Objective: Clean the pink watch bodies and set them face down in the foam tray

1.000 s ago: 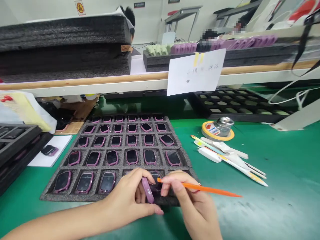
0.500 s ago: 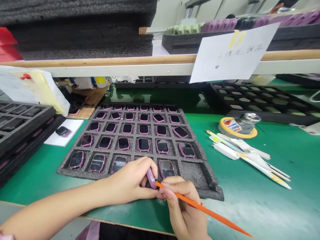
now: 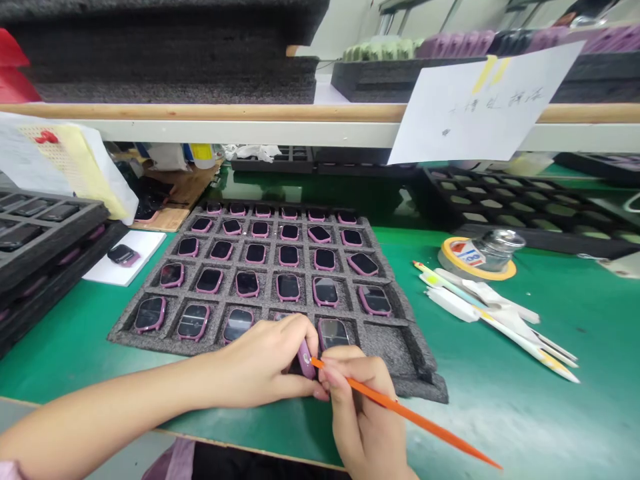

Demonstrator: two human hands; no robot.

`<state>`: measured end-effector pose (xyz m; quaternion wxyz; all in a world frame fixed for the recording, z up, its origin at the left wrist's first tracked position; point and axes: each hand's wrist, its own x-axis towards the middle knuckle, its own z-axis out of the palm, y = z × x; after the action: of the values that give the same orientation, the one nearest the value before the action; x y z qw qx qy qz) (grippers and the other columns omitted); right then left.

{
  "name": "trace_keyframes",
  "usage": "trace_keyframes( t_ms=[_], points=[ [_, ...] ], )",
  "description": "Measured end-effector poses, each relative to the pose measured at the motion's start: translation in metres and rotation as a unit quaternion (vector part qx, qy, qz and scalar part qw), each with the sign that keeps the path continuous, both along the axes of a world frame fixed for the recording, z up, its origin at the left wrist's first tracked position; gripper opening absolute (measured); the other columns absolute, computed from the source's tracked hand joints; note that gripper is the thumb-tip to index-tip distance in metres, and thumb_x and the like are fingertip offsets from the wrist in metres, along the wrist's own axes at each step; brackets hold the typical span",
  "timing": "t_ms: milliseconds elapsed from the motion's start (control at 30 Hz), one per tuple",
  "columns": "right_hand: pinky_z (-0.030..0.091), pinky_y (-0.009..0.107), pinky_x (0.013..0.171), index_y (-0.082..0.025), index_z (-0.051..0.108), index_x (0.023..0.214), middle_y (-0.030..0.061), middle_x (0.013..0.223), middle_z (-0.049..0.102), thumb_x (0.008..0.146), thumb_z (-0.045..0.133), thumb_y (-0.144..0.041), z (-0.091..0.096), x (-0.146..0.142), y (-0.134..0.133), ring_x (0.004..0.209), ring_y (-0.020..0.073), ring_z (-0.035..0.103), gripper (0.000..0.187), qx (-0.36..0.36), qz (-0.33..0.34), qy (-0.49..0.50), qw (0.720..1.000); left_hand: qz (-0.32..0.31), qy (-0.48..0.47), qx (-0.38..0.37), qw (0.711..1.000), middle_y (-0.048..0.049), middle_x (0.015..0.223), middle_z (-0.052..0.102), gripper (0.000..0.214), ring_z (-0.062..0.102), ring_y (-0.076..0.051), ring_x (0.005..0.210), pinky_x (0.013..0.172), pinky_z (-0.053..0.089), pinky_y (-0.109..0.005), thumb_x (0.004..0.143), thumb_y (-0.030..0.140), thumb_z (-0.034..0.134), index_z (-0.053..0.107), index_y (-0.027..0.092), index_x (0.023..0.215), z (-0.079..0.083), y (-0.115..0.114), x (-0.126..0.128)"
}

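The left hand (image 3: 270, 365) grip is closed on the purple watch (image 3: 305, 355) (held edgewise). The right hand (image 3: 363, 410) pinches the orange stick (image 3: 415, 420), whose tip has now come down to touch the watch edge.

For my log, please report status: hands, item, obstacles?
Left hand shut on purple watch. Right hand shut on orange stick, tip at watch. Foam tray beside hands; nothing blocking.

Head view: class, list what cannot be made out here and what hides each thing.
1. Head view: the face of the pink watch, turned edge-on and covered by the left hand.
2. Head view: where the orange stick tip touches it, too small to tell.
3. Head view: the right hand wrist, cut by the bottom edge.
4. Head view: writing on the paper sheet, too faint to read.
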<state>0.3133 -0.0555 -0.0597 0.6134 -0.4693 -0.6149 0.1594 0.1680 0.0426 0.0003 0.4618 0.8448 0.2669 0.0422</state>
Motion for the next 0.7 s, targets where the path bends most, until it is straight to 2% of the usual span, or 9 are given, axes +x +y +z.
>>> trace_keyframes(
  t_ms=[300,700],
  points=[
    [0.052,0.016,0.064,-0.022,0.047,0.090,-0.0024,0.073,0.056,0.099,0.044,-0.008,0.0009,-0.0026,0.0029,0.072,0.0087,0.062,0.017,-0.008,-0.009,-0.005,1.000,-0.005,0.022,0.007,1.000,0.0017,0.095,0.057,0.029,0.056,-0.016,0.081,0.074,0.038,-0.029,0.088,0.034,0.071,0.046,0.021,0.095,0.0033,0.0010,0.0020],
    [0.053,0.017,0.065,-0.023,0.046,0.091,-0.0029,0.071,0.057,0.101,0.043,-0.009,-0.0020,-0.0031,0.0003,0.071,0.0088,0.061,0.017,-0.005,-0.002,-0.001,1.000,-0.011,0.023,0.003,1.000,0.0028,0.094,0.057,0.028,0.055,-0.015,0.080,0.073,0.036,-0.028,0.088,0.031,0.071,0.046,0.021,0.094,0.0048,0.0008,0.0024]
  ],
)
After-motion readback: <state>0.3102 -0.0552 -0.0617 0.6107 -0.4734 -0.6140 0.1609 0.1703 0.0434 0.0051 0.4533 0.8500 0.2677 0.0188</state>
